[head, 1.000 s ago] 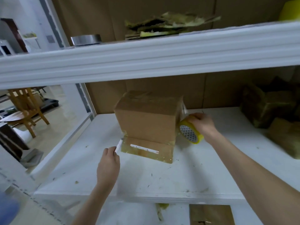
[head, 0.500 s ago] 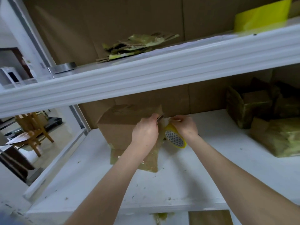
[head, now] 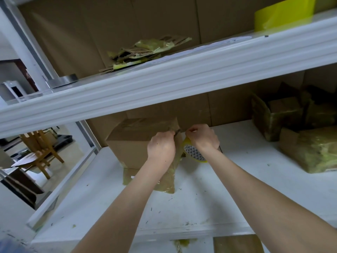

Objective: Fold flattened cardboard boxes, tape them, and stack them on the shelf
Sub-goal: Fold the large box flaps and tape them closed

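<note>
1. The left hand [head: 161,147] is no longer reaching for the near left corner of the loose bottom flap, as it was a second ago. It is now up at the box's [head: 131,143] top right corner, close beside the right hand [head: 202,137].
2. The two hands are nearly touching. The left is pinching what looks like a strip of tape [head: 177,132] against the corner. The right, fingers curled, is gripping the yellow tape roll [head: 194,154], which is hanging just under its palm.
3. The box is standing on the white shelf [head: 237,189], far left of middle, against the brown back wall. Its tape-covered flap [head: 166,181] is lying flat on the shelf on the near side, under the left forearm.
4. Judging by this, the person is leaving the flap and either tearing or anchoring tape at the corner; I cannot tell which.
5. The box is looking folded but only partly sealed, so stacking is not yet happening.
6. Two taped boxes [head: 273,115] are sitting at the far right of the same shelf, and flattened cardboard [head: 145,50] is lying on the upper shelf [head: 182,79].
</note>
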